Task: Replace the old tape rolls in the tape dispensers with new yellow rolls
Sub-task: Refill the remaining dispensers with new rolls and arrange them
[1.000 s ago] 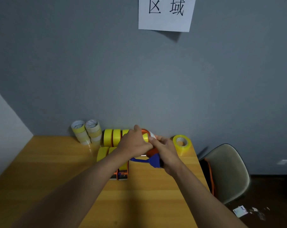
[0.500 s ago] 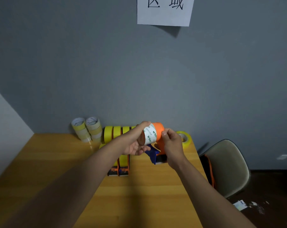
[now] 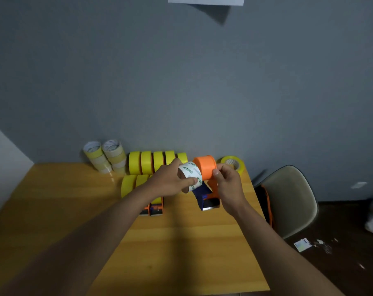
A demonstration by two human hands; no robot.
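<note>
Between the two hands, above the wooden table [image 3: 78, 210], the job sits at its loosest point. The left hand [image 3: 170, 180] curls its fingers round the old tape roll [image 3: 190, 175], a white printed core with nothing left on it, just beside the orange hub [image 3: 205, 168] of the tape dispenser [image 3: 207, 189]. Whether the core is fully clear of the hub I cannot tell. The right hand [image 3: 228, 184] pinches the dispenser at the hub's far side, its toothed cutter hanging below the grip. Behind the grip, by the wall, stand the new yellow rolls [image 3: 157, 162]; one more yellow roll [image 3: 232, 164] lies just beyond the right hand. If the core snags on the hub, a hard tug could probably twist the dispenser from that light pinch, or swing the cutter's teeth toward the left fingers.
</note>
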